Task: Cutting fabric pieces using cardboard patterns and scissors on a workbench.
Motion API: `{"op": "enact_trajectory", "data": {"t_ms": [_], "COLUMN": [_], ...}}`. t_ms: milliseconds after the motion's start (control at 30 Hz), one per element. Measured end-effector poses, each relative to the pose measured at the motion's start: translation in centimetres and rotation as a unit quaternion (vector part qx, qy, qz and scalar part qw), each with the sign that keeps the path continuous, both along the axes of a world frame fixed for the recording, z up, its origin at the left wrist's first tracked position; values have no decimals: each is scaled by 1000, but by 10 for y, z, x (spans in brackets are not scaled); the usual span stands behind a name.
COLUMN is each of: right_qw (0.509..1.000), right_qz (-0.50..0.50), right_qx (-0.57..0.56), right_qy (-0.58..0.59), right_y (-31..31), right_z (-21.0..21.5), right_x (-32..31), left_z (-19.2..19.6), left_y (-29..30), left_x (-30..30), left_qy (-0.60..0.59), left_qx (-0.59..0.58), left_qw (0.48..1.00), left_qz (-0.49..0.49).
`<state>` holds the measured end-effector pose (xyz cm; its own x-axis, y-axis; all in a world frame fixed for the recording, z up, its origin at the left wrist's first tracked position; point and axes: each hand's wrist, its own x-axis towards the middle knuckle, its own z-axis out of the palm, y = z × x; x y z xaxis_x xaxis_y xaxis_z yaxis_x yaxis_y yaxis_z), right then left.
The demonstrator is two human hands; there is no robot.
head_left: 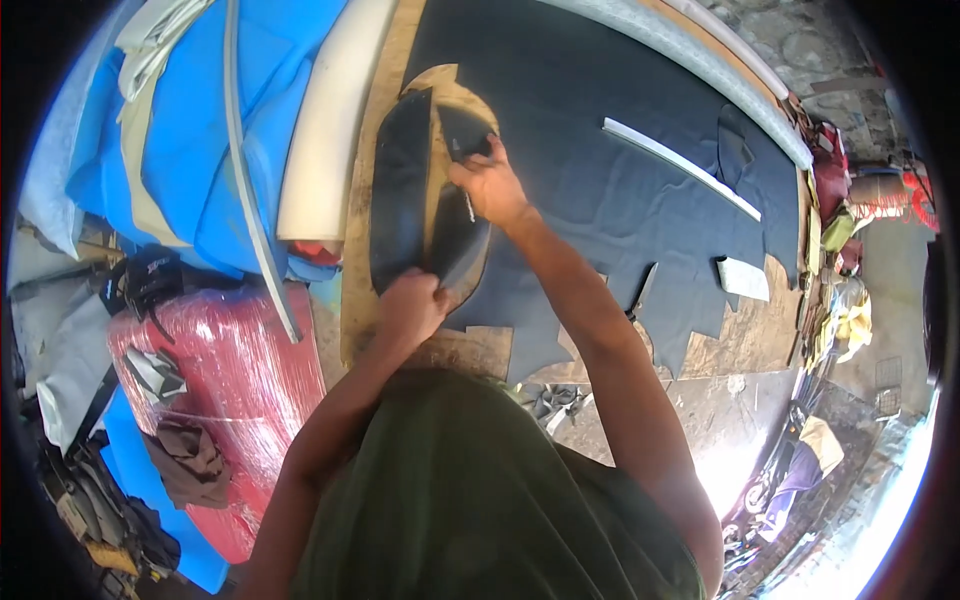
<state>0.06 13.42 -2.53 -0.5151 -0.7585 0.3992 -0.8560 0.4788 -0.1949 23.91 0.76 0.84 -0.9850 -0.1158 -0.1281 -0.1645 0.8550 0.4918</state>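
"What do the grips have?"

"My left grip [412,303] looks closed on the lower end of a curved dark piece [458,245]. My right grip [492,188] has its fingers curled in over the upper part; I can't tell whether they pinch it or something small."

"Where does it lie?"

"In an oval cutout with bare wood showing, just beside a dark half-oval piece [400,190], toward the left end of the surface [745,340]."

"How would it handle?"

"I judge it light, thin and floppy, like leatherette: hard to break, easy to crease, perhaps a little slick where it shines. I'd hold it near both ends, by the edges, so the middle doesn't sag."

"Now count outward for me."

"Two grips. One half-oval, one curved piece, though my right hand hides its middle, so it could be two. One big dark sheet [570,220] around them. On that, one white strip [682,168], one dark pointed tool [645,288], one small pale curled piece [743,279]. Past the left edge, one cream roll [335,120]."
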Motion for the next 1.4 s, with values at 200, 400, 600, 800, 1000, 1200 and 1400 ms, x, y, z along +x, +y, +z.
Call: {"op": "enact_trajectory", "data": {"t_ms": [200, 400, 600, 800, 1000, 1200, 1400], "right_qw": [968, 886, 766, 710, 699, 784, 792], "right_qz": [-67, -272, -497, -330, -312, -350, -351], "right_qx": [-195, -144, -272, -459, -457, -366, -353], "right_qy": [-145, -346, -306, -420, -453, -360, -355], "right_y": [63, 129, 156, 160, 124, 109, 107], "right_z": [75, 145, 116, 63, 15, -3, -5], "right_x": [58, 186, 199, 145, 67, 42, 43], "left_z": [134, 145, 48, -25, -33, -12, -10], "left_y": [-84, -84, 29, 35, 40, 45, 46], "left_x": [-52, -187, -230, -201, -200, -209, -211], "left_qy": [-64, 15, 219, 116, 90, 8, -2], "left_qx": [298, 169, 58, -3, -53, -69, -75], "left_qw": [948, 960, 954, 939, 928, 937, 938], "left_qz": [87, -224, -196, -325, -359, -344, -337]}}
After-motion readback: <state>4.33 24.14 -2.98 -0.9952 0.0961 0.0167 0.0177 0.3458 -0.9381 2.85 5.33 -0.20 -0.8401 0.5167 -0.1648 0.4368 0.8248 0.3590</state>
